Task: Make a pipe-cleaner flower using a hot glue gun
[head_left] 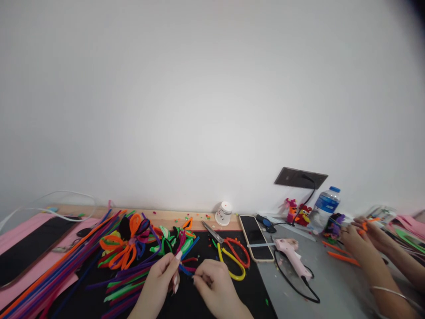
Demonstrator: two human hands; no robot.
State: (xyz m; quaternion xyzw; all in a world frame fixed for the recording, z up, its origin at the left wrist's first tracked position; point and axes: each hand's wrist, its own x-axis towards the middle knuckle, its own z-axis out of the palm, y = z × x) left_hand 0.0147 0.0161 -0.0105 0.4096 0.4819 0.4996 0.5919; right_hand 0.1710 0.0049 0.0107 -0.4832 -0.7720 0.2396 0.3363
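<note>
My left hand is closed in a pinch above the black mat, its fingertips beside green, blue and magenta pipe cleaners. Close by on the right, my right hand has its fingers curled together; what they grip is too small to make out. An orange looped pipe-cleaner shape lies to the left of both hands. Scissors with yellow and red handles rest open behind and right of my right hand. Cut pipe-cleaner pieces lie left of my left hand.
Long pipe cleaners and a dark phone are at the left. A white cup, another phone, a pink glue gun with its cord and a bottle stand or lie rightward. Another person's hands hold orange material.
</note>
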